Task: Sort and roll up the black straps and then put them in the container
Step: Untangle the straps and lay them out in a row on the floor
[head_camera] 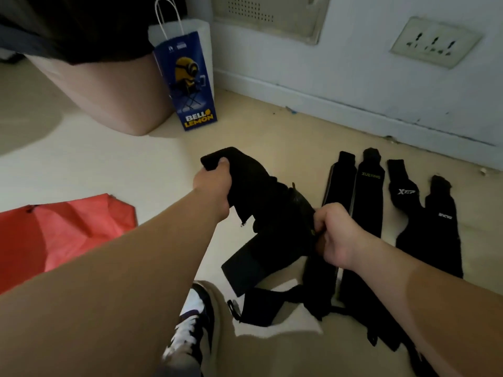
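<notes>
Nearest me, a black-and-white shoe (190,330) sits at the bottom edge. Just right of it, a tangle of loose straps (272,306) lies partly on a white sheet (296,326). That crowds the near middle of the floor.

Above it, I see both hands on one wide black strap (261,197), stretched between them over the floor. My right hand (336,235) has its fingers curled tight, pinching the strap's near end. My left hand (215,183) is farther off and to the left, its fingers wrapped round the strap's far end with the thumb on top.

A crumpled red fabric (62,235) runs off the left edge, well apart from the left hand. Bare floor (163,164) lies open between them.

To the right, four sorted straps lie flat side by side, running near to far. The plain strap (339,183) is just beside the right hand. The next one reads "XUEYING" (368,191), and the third reads "XTEP" (402,191). The rightmost strap (441,227) has a small logo I cannot read. A strip of open floor separates their far tips from the skirting.

Farther left, a blue paper bag (190,85) with white cord handles stands upright, printed "BELLO LEMON". It stands just beside a rounded beige tub (109,91). The pale wall (367,63) behind carries a socket plate (435,42) and a vented panel (272,14). The floor is smooth beige and dimly lit.
</notes>
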Available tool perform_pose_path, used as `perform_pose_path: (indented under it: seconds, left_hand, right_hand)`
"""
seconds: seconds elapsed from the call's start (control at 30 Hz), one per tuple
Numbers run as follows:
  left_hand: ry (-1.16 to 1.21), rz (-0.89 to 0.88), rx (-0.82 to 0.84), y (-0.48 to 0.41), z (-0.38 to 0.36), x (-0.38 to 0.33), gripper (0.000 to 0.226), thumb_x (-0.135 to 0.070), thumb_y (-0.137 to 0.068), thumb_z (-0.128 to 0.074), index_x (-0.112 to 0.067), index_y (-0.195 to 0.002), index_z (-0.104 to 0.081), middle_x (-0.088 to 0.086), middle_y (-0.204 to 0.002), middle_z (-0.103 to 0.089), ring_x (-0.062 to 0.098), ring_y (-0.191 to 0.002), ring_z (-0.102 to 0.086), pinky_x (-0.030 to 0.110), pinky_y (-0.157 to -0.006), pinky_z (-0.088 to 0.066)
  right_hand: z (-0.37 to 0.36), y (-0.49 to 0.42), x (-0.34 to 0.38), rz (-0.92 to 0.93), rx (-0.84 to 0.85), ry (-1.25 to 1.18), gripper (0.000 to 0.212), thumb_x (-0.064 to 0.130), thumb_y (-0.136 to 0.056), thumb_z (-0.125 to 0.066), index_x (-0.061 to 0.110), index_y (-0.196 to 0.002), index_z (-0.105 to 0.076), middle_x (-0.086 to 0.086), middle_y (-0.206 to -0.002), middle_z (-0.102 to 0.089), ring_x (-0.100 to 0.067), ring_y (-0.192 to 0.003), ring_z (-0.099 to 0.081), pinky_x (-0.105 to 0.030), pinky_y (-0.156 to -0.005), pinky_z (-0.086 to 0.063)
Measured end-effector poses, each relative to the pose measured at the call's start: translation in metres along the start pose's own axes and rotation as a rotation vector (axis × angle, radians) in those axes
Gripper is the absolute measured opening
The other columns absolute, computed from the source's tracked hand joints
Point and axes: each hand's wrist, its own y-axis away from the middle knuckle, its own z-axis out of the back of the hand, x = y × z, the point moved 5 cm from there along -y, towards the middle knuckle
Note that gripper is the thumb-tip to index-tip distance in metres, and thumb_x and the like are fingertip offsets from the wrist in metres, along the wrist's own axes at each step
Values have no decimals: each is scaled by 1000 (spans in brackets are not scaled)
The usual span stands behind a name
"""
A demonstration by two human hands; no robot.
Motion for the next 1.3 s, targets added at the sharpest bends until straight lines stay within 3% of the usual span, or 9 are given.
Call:
perform_pose_path:
  seconds: [0.2,0.43,0.6,0.7,0.8,0.93,1.07,1.17,1.3]
  left_hand:
    - [-479,-284,110,77,15,-96,38,-21,-98,-73,-17,-133,-60,11,-124,-68,33,-110,-68,51,-91,-62]
    - [-1108,-404,282,156,45,-141,33,0,-90,-75,-11,-120,-65,17,-111,-69,30,-98,-70,39,-75,-64]
    - [-1321,-459,385,204,36,-151,87,-23,-85,-87,-23,-158,-39,10,-145,-56,30,-124,-61,45,-99,-60]
    - [-1267,-652,600,253,17,-152,127,-30,-72,-97,-44,-165,-12,-6,-168,-32,22,-149,-42,42,-114,-48]
    - [-1204,-739,788,283,4,-137,125,-31,-68,-99,-47,-163,-19,-16,-165,-36,9,-147,-42,35,-110,-49]
    - [-1141,-694,857,282,3,-111,79,-43,-63,-85,-46,-137,-57,-21,-125,-70,4,-120,-65,33,-99,-56]
    - [-1236,-633,851,284,-2,-111,27,-25,-79,-79,-39,-101,-72,-14,-96,-76,14,-101,-71,32,-87,-56]
    - [-1250,-556,739,278,4,-127,76,-53,-54,-86,-30,-124,-69,-4,-113,-75,22,-110,-71,43,-102,-57]
    - [-1112,-449,740,272,20,-135,108,-45,-46,-104,-20,-141,-61,0,-125,-74,21,-114,-73,43,-107,-55]
  right_hand:
    - [-20,87,18,102,83,-79,29,-1,-72,-30,15,-53,-45,-7,-70,-59,-31,-76,-56,-47,-89,-54]
    - [-53,207,63,358,145,135,25,1,-60,-35,18,-73,-23,-2,-61,-38,-22,-51,-43,-27,-56,-43]
    - [-59,273,81,557,242,214,35,-5,-61,-30,5,-61,-63,-4,-60,-45,-21,-48,-47,-25,-52,-41]
    - [-59,305,85,636,354,158,40,-8,-59,-28,4,-79,-59,-7,-61,-50,-22,-48,-51,-24,-50,-45]
    - [-60,320,78,670,438,107,50,-15,-68,-19,6,-66,-65,-7,-55,-54,-20,-44,-54,-21,-45,-45]
    - [-62,327,67,673,517,78,60,-15,-72,-16,17,-45,-59,-2,-50,-43,-16,-42,-44,-22,-44,-38]
    - [-55,317,65,636,434,75,29,-6,-62,-28,12,-56,-50,-4,-60,-39,-21,-47,-42,-23,-47,-38]
    - [-44,318,69,628,373,61,20,-2,-52,-34,11,-64,-44,-5,-62,-40,-22,-48,-44,-24,-49,-41]
    - [-31,304,71,617,235,172,40,-5,-55,-32,-5,-84,-59,-11,-70,-48,-28,-57,-53,-27,-55,-48]
